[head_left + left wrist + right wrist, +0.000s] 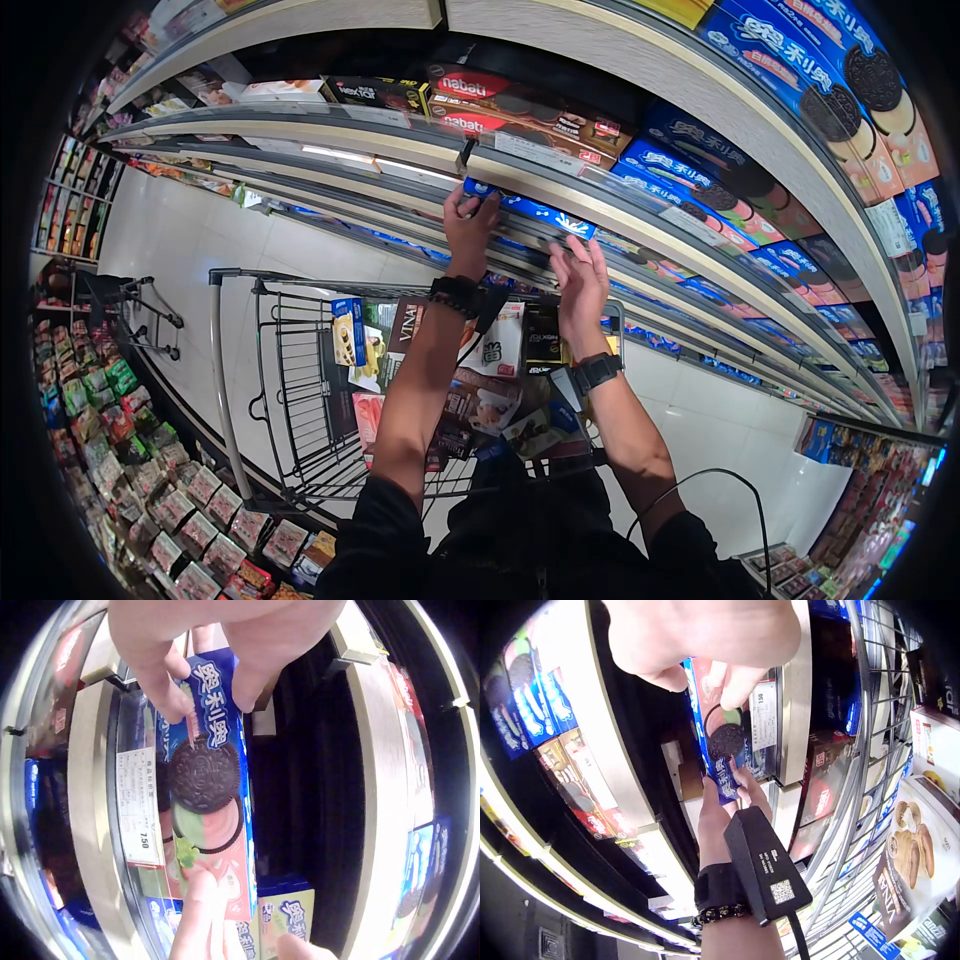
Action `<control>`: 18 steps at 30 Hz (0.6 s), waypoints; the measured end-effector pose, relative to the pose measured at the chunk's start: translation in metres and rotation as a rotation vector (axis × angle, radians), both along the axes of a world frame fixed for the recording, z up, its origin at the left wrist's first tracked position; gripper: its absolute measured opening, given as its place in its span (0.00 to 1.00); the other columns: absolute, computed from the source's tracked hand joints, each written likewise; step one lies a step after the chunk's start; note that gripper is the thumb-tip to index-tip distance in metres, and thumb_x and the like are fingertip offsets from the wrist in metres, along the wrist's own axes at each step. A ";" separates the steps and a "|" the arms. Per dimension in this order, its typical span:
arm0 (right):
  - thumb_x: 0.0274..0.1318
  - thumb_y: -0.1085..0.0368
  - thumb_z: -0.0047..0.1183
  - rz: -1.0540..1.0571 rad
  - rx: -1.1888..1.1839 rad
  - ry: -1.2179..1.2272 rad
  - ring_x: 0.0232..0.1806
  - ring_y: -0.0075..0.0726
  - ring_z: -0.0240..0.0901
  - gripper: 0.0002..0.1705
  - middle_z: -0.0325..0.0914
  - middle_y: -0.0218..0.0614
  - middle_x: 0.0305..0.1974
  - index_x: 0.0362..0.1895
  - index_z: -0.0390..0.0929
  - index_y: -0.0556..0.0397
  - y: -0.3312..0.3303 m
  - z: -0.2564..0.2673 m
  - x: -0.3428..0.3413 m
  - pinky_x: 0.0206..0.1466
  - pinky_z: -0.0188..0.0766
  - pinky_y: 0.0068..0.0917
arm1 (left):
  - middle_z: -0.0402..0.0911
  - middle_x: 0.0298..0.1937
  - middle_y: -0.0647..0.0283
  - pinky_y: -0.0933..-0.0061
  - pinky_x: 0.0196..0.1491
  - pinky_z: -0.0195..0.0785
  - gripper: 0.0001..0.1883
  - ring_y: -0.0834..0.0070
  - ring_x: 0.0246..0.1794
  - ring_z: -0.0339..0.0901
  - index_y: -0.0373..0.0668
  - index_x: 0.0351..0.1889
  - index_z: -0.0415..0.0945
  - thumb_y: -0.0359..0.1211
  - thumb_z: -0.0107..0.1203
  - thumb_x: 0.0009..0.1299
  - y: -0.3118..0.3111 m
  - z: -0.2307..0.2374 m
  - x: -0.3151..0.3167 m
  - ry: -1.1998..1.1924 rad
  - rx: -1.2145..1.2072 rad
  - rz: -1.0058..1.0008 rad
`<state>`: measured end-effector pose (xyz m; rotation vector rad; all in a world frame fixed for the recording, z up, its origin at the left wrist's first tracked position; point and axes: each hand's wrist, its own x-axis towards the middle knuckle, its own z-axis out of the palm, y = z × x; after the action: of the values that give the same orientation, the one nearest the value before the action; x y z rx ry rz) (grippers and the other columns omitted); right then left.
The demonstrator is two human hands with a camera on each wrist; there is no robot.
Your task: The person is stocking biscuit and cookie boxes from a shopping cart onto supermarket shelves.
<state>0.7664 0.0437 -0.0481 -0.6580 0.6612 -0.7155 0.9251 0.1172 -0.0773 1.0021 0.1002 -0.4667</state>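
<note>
the cookie box [206, 780], blue and pink with a dark biscuit picture, is held at the front of the shelf [90, 795], beside a white price label [139, 806]. whether the shelf carries some of its weight, i cannot tell. the left hand [470, 232] is clamped on the end with the white letters; its thumb and fingers pinch the two sides. the right hand [580, 290] is at the pink end, with its fingers rather straight, and they touch the front face. so the two hands are apart from each other, with the middle of the box between them.

near the pink end, a green and blue box [285, 915] stands inside the shelf. above, on a higher shelf, there are red and brown wafer boxes [468, 100]. each wrist wears a black strap.

below the arms is a metal trolley [218, 340], which contains several packages, among them a brown and white box [915, 855]. under it, the floor [690, 400] is pale and tiled.
</note>
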 end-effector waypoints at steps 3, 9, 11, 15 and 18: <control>0.56 0.76 0.41 0.024 -0.037 -0.014 0.56 0.51 0.70 0.36 0.65 0.50 0.59 0.68 0.44 0.58 0.001 0.001 -0.001 0.58 0.67 0.35 | 0.66 0.49 0.59 0.76 0.39 0.73 0.37 0.74 0.43 0.73 0.40 0.61 0.56 0.28 0.67 0.56 0.000 0.004 -0.001 -0.004 -0.002 -0.011; 0.57 0.75 0.38 0.053 -0.084 0.002 0.56 0.51 0.70 0.35 0.62 0.51 0.62 0.68 0.43 0.57 0.001 0.002 -0.003 0.57 0.68 0.36 | 0.66 0.43 0.65 0.79 0.35 0.70 0.32 0.78 0.39 0.71 0.42 0.56 0.61 0.28 0.67 0.56 0.000 0.011 -0.006 -0.032 0.029 0.034; 0.57 0.74 0.37 0.063 -0.102 0.023 0.56 0.51 0.70 0.34 0.61 0.51 0.63 0.69 0.43 0.57 0.002 0.003 -0.003 0.57 0.68 0.36 | 0.65 0.41 0.67 0.80 0.35 0.70 0.30 0.79 0.37 0.70 0.43 0.54 0.63 0.28 0.67 0.56 -0.001 0.011 -0.006 -0.045 -0.018 0.040; 0.57 0.74 0.37 0.064 -0.128 0.026 0.56 0.51 0.70 0.35 0.61 0.50 0.63 0.69 0.43 0.56 0.000 0.003 -0.004 0.56 0.69 0.37 | 0.65 0.45 0.65 0.77 0.42 0.72 0.35 0.78 0.43 0.70 0.41 0.59 0.58 0.28 0.67 0.56 0.001 0.010 -0.004 -0.093 0.076 -0.004; 0.57 0.73 0.37 0.074 -0.133 0.013 0.55 0.50 0.70 0.35 0.60 0.49 0.63 0.69 0.43 0.56 -0.002 0.003 -0.004 0.55 0.69 0.37 | 0.65 0.45 0.65 0.76 0.43 0.72 0.35 0.78 0.44 0.70 0.42 0.59 0.59 0.29 0.67 0.56 0.001 0.011 -0.002 -0.111 0.055 -0.025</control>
<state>0.7628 0.0421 -0.0449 -0.8057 0.6016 -0.6913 0.9234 0.1178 -0.0665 1.0825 0.0013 -0.4319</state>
